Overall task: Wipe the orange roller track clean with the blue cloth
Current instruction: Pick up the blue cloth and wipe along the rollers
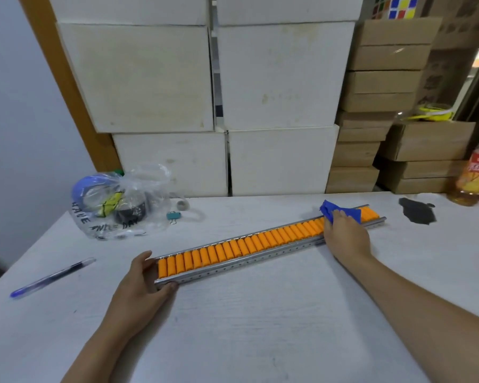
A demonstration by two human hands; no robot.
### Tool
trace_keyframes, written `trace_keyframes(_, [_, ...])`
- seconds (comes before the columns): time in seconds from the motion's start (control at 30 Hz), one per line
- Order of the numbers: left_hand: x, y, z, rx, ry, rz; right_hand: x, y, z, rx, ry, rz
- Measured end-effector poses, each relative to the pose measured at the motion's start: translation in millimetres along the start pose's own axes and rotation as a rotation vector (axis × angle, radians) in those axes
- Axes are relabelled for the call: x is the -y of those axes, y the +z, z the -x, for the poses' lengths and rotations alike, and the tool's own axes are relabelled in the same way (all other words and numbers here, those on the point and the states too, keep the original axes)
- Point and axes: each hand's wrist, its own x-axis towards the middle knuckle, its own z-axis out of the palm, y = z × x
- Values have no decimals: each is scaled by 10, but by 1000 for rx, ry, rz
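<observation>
While the fingers of the right hand are lying close together and pressing the blue cloth down onto the rollers, the cloth is sitting bunched near the far right end of the roller track, covering a few orange rollers and leaving a short stretch showing beyond it. At the near left end, the left hand is cupping the track's end, its fingers curling over the far metal rail and the thumb pressing on the near rail. The track is lying flat and slanting across the white table, from near left to far right. A blue pen is lying to the left of the left hand, well apart from it. Farther back on the left, a clear plastic bag holding tape rolls is resting beside a small binder clip. A dark patch is showing on the table beyond the track's right end, near a drink bottle.
</observation>
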Motion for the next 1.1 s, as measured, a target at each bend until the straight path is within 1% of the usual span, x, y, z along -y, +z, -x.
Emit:
trace_keyframes(0.2, [-22, -12, 4, 12, -17, 20, 721, 15, 474, 45, -207, -11])
trace_keyframes(0.53, [-9, -24, 34, 21, -45, 23, 1982, 50, 1296, 175, -542, -277])
trace_keyframes(0.67, [-24, -42, 41, 27, -85, 79, 2419, 68, 1540, 251, -645, -345])
trace_keyframes(0.77, [-23, -72, 22, 11, -116, 145, 2628, 50, 1621, 332, -648, -389])
trace_keyframes(0.83, [-19, -78, 22, 18, -117, 201, 2698, 10, 1597, 420, -629, -432])
trace_keyframes(0.87, [-9, -76, 20, 25, -118, 211, 2712, -13, 1569, 482, -591, -520])
trace_keyframes(0.93, [6, -70, 20, 21, -112, 208, 2689, -103, 1512, 569, -450, -796])
trace_keyframes(1.0, [18, -57, 4, 6, -100, 194, 2602, -205, 1492, 553, -321, -993])
trace_keyframes(1.03, [17, -54, 2, 5, -94, 174, 2532, -256, 1497, 531, -299, -1034])
trace_keyframes(1.1, [24, -48, -5, 12, -92, 144, 2358, -337, 1523, 503, -327, -1059])
